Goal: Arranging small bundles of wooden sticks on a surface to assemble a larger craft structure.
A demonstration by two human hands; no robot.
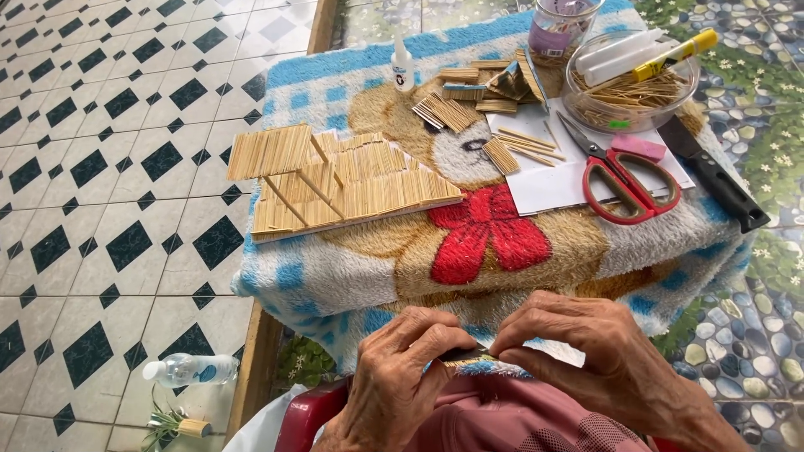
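My left hand (400,377) and my right hand (586,347) meet at the bottom of the view, over my lap. Both pinch a small flat panel of glued wooden sticks (467,358), mostly hidden between the fingertips. On the table ahead stands a larger model of stick panels (335,180), with a raised flat piece on thin stick legs over a base panel. Several small stick panels (456,109) lie further back.
A blanket with a bear and red bow (490,230) covers the table. On it lie red scissors (628,180), white paper (553,180), a pink eraser (638,147), a black knife (716,174), a glue bottle (403,67), a glass bowl of sticks (630,84) and a jar (559,29). A plastic bottle (191,368) lies on the tiled floor.
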